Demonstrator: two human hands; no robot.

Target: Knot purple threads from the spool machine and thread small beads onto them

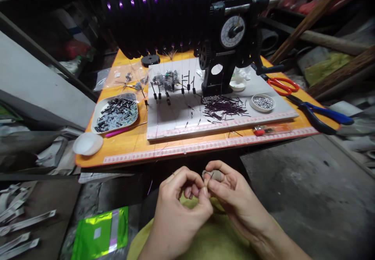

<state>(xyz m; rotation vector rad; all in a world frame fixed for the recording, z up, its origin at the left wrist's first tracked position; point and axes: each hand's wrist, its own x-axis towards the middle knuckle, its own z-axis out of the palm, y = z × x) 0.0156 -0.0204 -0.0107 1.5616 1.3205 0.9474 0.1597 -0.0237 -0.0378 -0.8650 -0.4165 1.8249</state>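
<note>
Over my lap, in front of the table edge, my left hand (183,203) is closed in a pinch, its fingertips against those of my right hand (231,191). Whatever the left fingertips hold is too small to make out. My right hand is also closed, and a short thin dark piece (211,175) shows by its thumb and index finger. A grey-beige wrapping (217,174) covers part of a right finger. Left of my hands hangs a fine purple thread (150,187). Behind them, a white board (175,119) bears a pile of short dark thin pieces (225,107).
A black machine with a dial (233,31) and a row of spools (155,22) stands on the orange table (140,150). Around it are a tray (95,115) of small tubes, a dish (263,109) of metal bits, blue-handled pliers (328,113) and a green pouch (99,232).
</note>
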